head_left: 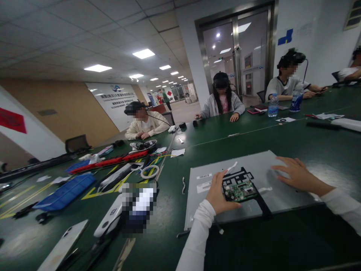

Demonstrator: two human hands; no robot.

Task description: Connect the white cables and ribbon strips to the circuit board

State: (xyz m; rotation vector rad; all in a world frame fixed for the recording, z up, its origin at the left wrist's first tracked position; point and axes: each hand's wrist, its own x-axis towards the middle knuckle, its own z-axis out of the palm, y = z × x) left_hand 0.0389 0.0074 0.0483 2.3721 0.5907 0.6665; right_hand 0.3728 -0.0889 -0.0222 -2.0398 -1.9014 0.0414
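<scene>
A flat grey metal panel (278, 201), like the back of a display, lies in front of me on the green table. On it is a green circuit board (244, 191) beside a black bracket-like piece (263, 205). My left hand (220, 195) is round the board's left end, thumb along the near side and fingers along the far side. Over the panel's right part, my right hand (300, 176) is open with fingers spread, holding nothing. Whether its fingertips touch the panel I cannot tell. White tape strips (265, 189) and a label (203, 176) show on the panel.
To the left lie a blue tray (66, 192), a white phone-like slab (63, 246), a white device (109, 216) and a ring of white cable (150, 172). Bottles (273, 106) stand on the far side. Several people with headgear sit round the table (208, 141).
</scene>
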